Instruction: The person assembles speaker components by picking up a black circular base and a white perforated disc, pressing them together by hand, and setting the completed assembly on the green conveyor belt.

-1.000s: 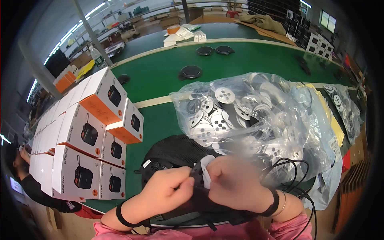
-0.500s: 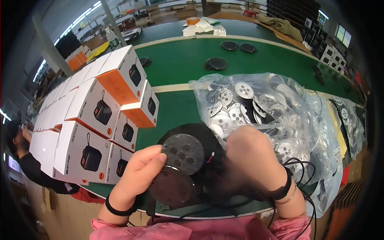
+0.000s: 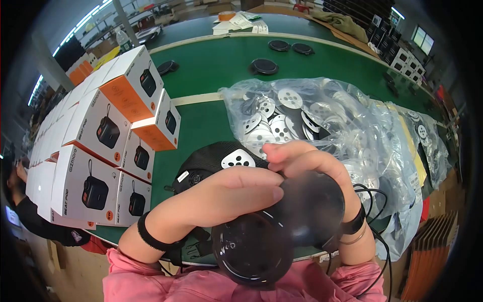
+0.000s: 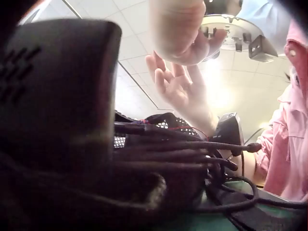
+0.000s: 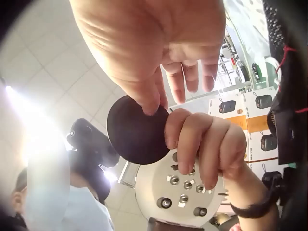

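In the head view, my left hand [image 3: 226, 194] grips a glossy dark round housing [image 3: 251, 246] in front of the body. Metal studs and small posts cover its pale underside [image 5: 185, 187] in the right wrist view. A thin, smooth black disc [image 5: 137, 130] is pinched by my right hand [image 5: 154, 53], thumb flat on its face. The curled left fingers [image 5: 207, 139] lie right at the disc's edge, over the housing. Behind the hands, a white disc with holes [image 3: 238, 158] lies on a black mesh bag [image 3: 209, 161].
White-and-orange speaker boxes [image 3: 95, 151] are stacked at left. A clear plastic bag [image 3: 327, 116] of holed white discs stands at right, with black cables [image 3: 377, 194] before it. Several black round pieces [image 3: 264, 66] lie on the green table [image 3: 201, 121]. Another person [image 3: 35, 211] is at far left.
The right hand came over to the left one and now holds a black disc. The holed disc seen in the left hand half a second ago is gone from there; the housing moved right and nearer.
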### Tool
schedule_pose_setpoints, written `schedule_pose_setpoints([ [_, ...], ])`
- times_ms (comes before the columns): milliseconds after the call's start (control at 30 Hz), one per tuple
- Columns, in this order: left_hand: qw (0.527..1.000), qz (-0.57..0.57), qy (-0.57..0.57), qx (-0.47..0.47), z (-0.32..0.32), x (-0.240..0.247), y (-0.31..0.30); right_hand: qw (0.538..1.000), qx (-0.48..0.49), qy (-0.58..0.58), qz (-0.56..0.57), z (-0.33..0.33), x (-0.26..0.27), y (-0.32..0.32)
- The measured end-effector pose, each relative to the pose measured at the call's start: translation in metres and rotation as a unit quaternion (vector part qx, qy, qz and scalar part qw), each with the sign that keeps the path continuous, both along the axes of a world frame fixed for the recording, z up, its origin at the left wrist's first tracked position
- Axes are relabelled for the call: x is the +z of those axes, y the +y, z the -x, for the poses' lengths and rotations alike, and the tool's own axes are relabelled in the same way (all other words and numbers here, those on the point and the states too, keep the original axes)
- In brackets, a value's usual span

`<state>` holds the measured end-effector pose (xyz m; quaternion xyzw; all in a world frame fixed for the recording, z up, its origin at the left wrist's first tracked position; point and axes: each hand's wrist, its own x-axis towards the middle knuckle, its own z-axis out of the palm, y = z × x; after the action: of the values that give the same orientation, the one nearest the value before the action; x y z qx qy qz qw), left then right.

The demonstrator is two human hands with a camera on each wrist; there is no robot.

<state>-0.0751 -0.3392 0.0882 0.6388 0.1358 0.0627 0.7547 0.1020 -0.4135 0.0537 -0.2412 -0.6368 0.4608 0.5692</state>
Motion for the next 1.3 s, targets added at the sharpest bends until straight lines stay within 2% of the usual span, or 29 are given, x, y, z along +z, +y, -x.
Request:
schedule_pose_setpoints([
  [67, 0.999, -0.028, 0.011, 0.015, -0.007, -0.004, 0.000, 1.000, -0.006, 0.030, -0.006, -0.002, -0.005, 0.000],
  [133, 0.998, -0.056, 0.022, 0.029, -0.011, -0.002, 0.001, 0.990, -0.024, 0.138, -0.022, -0.003, -0.008, -0.001],
  [167, 0.995, 0.053, 0.031, 0.073, -0.012, 0.003, 0.002, 0.990, -0.027, 0.138, -0.025, -0.008, -0.006, 0.000],
  [200, 0.979, 0.160, 0.041, 0.117, -0.012, 0.007, 0.004, 0.981, -0.022, 0.195, -0.014, -0.017, -0.004, 0.000],
  [233, 0.980, 0.157, 0.040, 0.114, -0.012, 0.005, 0.007, 0.968, -0.016, 0.251, -0.003, -0.024, -0.002, -0.001],
  [267, 0.978, 0.159, 0.005, 0.138, -0.012, 0.000, 0.012, 0.968, -0.017, 0.251, -0.006, -0.029, 0.001, -0.004],
  [333, 0.967, 0.170, -0.037, 0.185, -0.009, -0.009, 0.019, 0.952, -0.131, 0.255, 0.103, -0.033, 0.007, -0.010],
  [367, 0.967, 0.170, -0.036, 0.184, -0.008, -0.010, 0.020, 0.952, -0.132, 0.256, 0.103, -0.033, 0.007, -0.010],
  [467, 0.964, 0.169, -0.040, 0.200, -0.006, -0.012, 0.022, 0.947, -0.089, 0.269, 0.152, -0.031, 0.003, -0.011],
  [533, 0.962, 0.171, -0.058, 0.204, -0.006, -0.012, 0.020, 0.943, -0.013, 0.286, 0.172, -0.027, -0.001, -0.011],
  [633, 0.967, 0.173, -0.068, 0.173, -0.002, -0.021, 0.025, 0.941, -0.046, 0.258, 0.213, -0.016, 0.006, -0.014],
  [667, 0.967, 0.175, -0.068, 0.172, -0.002, -0.021, 0.025, 0.942, -0.017, 0.259, 0.214, -0.019, 0.006, -0.015],
  [900, 0.965, 0.164, -0.060, 0.197, -0.001, -0.014, 0.021, 0.927, 0.001, 0.317, 0.202, -0.013, 0.003, -0.012],
  [1067, 0.961, 0.176, -0.050, 0.206, -0.002, -0.013, 0.021, 0.926, 0.056, 0.328, 0.180, -0.020, -0.006, -0.010],
  [1167, 0.959, 0.188, -0.053, 0.206, -0.001, -0.014, 0.022, 0.915, 0.041, 0.348, 0.200, -0.020, -0.007, -0.012],
  [1267, 0.954, 0.213, -0.085, 0.192, -0.001, -0.014, 0.022, 0.926, 0.095, 0.314, 0.189, -0.025, -0.010, -0.011],
  [1300, 0.960, 0.187, -0.048, 0.203, -0.002, -0.011, 0.020, 0.926, 0.094, 0.314, 0.188, -0.025, -0.008, -0.011],
])
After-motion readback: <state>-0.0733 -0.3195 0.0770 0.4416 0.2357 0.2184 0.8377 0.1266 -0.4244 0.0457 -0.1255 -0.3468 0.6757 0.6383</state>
